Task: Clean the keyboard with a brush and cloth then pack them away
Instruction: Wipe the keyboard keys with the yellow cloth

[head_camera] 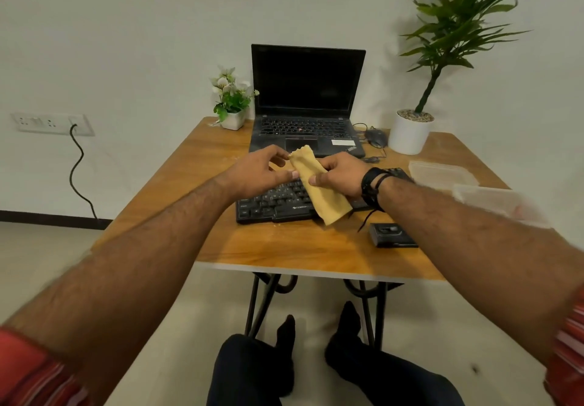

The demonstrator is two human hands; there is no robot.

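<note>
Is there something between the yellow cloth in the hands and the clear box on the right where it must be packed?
Nothing visible blocks it. The cloth hangs over the keyboard; the right forearm partly hides the box.

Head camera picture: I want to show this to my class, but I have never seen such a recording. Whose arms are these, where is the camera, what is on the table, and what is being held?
There is no machine here: a person wears one wide-angle camera on the head, looking forward and down, so the arms reaching in are their own. Their left hand and right hand hold a yellow cloth between them above a black keyboard. The wooden table also carries an open laptop with a dark screen, a mouse, a small flower pot, a tall potted plant, clear plastic containers and a small black case. The brush for the task cannot be made out.
</note>
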